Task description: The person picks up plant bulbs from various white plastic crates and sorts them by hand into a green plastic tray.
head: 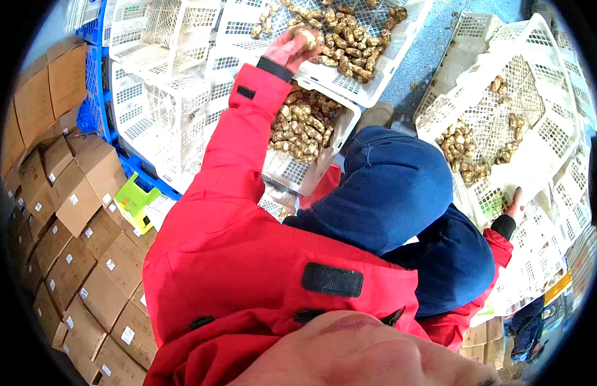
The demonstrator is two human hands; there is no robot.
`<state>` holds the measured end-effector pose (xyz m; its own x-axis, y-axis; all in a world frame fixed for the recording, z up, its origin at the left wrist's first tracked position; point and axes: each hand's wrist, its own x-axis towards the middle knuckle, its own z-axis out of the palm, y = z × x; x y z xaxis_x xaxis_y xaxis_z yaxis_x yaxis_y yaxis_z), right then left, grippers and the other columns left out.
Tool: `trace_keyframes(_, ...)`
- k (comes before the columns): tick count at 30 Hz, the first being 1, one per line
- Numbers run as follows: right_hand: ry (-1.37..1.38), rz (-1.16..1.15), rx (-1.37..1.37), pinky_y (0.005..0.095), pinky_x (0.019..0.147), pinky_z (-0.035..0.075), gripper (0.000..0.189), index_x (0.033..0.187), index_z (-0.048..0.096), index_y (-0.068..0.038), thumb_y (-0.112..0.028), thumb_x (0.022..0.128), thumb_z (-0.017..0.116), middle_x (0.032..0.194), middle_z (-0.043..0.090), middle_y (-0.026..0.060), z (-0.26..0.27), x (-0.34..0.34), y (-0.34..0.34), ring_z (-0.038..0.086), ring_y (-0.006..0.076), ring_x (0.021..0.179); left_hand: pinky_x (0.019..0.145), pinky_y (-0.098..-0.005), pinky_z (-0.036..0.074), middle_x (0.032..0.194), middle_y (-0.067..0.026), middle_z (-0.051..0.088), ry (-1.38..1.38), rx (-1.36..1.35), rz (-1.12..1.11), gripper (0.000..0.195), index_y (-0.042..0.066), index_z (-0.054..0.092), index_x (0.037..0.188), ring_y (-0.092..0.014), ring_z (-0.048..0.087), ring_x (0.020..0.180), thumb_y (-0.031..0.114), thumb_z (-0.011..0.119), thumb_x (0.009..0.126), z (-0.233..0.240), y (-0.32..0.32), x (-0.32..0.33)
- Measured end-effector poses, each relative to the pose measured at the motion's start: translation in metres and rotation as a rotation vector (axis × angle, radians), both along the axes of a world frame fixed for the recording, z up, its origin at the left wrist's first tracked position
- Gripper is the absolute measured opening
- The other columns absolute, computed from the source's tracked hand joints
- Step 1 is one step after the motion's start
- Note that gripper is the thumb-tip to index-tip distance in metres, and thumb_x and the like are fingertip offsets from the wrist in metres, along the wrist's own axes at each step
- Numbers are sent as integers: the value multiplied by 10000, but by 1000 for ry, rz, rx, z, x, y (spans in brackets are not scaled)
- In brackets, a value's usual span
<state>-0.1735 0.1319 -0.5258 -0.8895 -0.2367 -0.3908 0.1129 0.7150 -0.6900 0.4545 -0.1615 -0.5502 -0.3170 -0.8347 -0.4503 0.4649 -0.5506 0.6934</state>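
My left hand (294, 47) is over a white plastic mesh crate (375, 91) and its fingers curl around a pale, lumpy piece of produce (307, 36). Loose brown-and-cream pieces (349, 46), tuber-like, lie spread across that crate's floor. Just below it a second white crate (296, 173) holds a deeper heap of the same produce (303, 128). On the right, my right hand (514, 205) grips the near edge of a tilted white crate (552, 130). Smaller clusters of the produce (457, 144) sit inside; part of that hand is hidden.
White crates (153, 106) stand stacked at the left on blue plastic pallets (96, 91). Cardboard boxes (86, 193) fill the far left, beside a green-and-yellow plastic stool (136, 202). Blue floor (414, 53) shows between the crates. My bent knees (390, 188) are between the two sides.
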Motion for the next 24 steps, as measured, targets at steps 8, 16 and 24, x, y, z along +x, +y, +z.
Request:
trace_keyframes(8,7,58,-65,282,767,410,519,1050,487,29,-294,701,696,961,575,95,-2,-7,13,541,168,857,907,-353,352,1069,-154,521,-930,-472,-926,489,17,504,1093,-257,468,1054,230,650,678,21,77,51)
trace_keyframes(16,-15,-3,-148,267,702,419,545,1050,492,3,-317,671,720,965,567,73,4,-2,12,527,152,843,856,-360,412,1082,-140,535,-1444,-684,-1196,513,131,476,1155,-284,509,1010,265,630,684,-95,-56,-67)
trace_keyframes(24,6,60,-34,273,704,443,482,1075,492,-22,-327,735,645,1027,555,86,11,9,6,545,169,871,854,-369,403,1048,-129,527,-1761,-632,-1290,496,120,499,1108,-280,475,1046,417,595,723,-99,-51,-72)
